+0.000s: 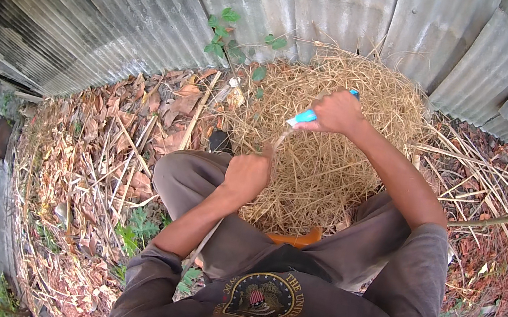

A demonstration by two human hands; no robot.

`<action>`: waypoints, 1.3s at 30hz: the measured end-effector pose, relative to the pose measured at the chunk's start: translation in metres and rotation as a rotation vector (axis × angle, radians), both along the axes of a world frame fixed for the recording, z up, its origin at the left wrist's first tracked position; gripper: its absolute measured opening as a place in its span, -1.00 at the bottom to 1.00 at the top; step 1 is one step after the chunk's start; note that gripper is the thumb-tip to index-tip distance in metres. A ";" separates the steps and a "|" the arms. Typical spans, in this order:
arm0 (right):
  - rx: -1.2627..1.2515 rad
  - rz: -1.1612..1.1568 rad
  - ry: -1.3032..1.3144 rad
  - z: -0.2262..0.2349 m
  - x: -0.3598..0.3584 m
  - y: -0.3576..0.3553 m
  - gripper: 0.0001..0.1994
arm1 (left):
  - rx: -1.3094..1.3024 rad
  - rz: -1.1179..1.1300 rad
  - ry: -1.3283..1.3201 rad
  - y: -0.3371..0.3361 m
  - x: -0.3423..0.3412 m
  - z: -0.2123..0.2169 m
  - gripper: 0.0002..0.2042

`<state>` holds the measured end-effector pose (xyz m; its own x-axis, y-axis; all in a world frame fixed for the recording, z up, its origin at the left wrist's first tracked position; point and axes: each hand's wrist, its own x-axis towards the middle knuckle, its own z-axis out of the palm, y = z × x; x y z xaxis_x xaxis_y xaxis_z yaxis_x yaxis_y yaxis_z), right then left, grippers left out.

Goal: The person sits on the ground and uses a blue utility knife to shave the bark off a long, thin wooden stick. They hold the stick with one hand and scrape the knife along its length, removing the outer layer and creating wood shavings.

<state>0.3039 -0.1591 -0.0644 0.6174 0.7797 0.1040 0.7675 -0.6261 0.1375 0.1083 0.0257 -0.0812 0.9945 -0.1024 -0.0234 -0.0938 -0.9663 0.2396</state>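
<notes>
My right hand [336, 112] is closed around a cutter knife with a blue handle [305, 117], whose end points left and down toward my left hand. In my left hand [247, 174] is a thin pale stick [281, 138], gripped in the closed fingers. One end of it sticks out above my fist and meets the tip of the knife. Its lower part [205, 239] seems to run down behind my left forearm. Both hands are over a heap of dry straw-like shavings [325, 177] between my bent knees.
A corrugated metal fence [345, 12] stands along the far side, with a green vine [220, 39] against it. Dry leaves [103, 133] cover the ground at left. Loose sticks [478, 182] lie at right. An orange object [296, 238] lies between my legs.
</notes>
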 end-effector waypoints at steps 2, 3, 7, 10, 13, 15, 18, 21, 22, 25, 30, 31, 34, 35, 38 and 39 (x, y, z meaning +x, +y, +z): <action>0.027 -0.148 -0.005 0.014 0.019 -0.015 -0.17 | -0.061 -0.079 -0.006 0.006 -0.019 -0.024 -0.75; 0.116 -0.207 -0.060 0.019 0.033 -0.034 -0.16 | -0.184 -0.120 -0.062 0.010 -0.027 -0.037 -0.73; 0.450 -0.447 0.083 0.046 0.024 -0.061 -0.15 | -1.004 0.182 0.149 0.015 -0.013 -0.016 -0.74; 0.437 -0.395 0.232 0.053 -0.006 -0.045 -0.17 | -1.374 0.339 0.269 -0.006 -0.010 0.022 -0.67; 0.435 -0.215 0.296 0.045 -0.047 -0.015 -0.20 | -1.484 0.400 0.201 -0.023 -0.006 0.031 -0.69; 0.423 -0.186 0.320 0.049 -0.074 0.002 -0.24 | -1.579 0.383 0.191 -0.022 -0.007 0.032 -0.68; 0.457 -0.160 0.321 0.045 -0.086 0.008 -0.27 | -1.638 0.379 0.171 -0.025 -0.011 0.043 -0.68; 0.461 -0.142 0.228 0.040 -0.084 0.011 -0.28 | -1.607 0.395 0.134 -0.025 -0.015 0.047 -0.69; 0.453 -0.137 0.184 0.038 -0.081 0.012 -0.28 | -1.589 0.402 0.119 -0.025 -0.016 0.047 -0.69; 0.432 -0.041 -0.077 0.024 -0.062 0.010 -0.27 | -1.502 0.416 0.086 -0.028 -0.019 0.041 -0.70; 0.181 -0.286 0.036 0.016 -0.010 0.002 -0.19 | -0.572 0.074 -0.061 -0.012 -0.049 0.022 -0.72; 0.220 -0.418 -0.014 0.023 0.026 -0.028 -0.18 | -0.339 -0.025 -0.063 -0.013 -0.067 0.019 -0.72; 0.563 -0.564 -0.049 0.036 0.044 -0.070 -0.17 | -0.597 -0.118 -0.425 0.024 -0.086 -0.022 -0.72; 0.562 -0.565 0.022 0.033 0.032 -0.074 -0.17 | -0.950 0.164 -0.082 0.028 -0.074 -0.001 -0.73; 0.602 -0.500 0.158 0.045 -0.007 -0.038 -0.18 | -1.728 0.442 0.318 0.023 -0.051 0.038 -0.70; 0.622 -0.437 0.170 0.051 -0.024 -0.021 -0.19 | -1.861 0.438 0.328 0.017 -0.052 0.042 -0.71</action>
<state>0.2800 -0.1802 -0.0130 0.9020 0.2914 0.3185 0.4123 -0.8002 -0.4355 0.0563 0.0427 -0.0392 0.9343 0.0008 -0.3564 0.3000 0.5385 0.7874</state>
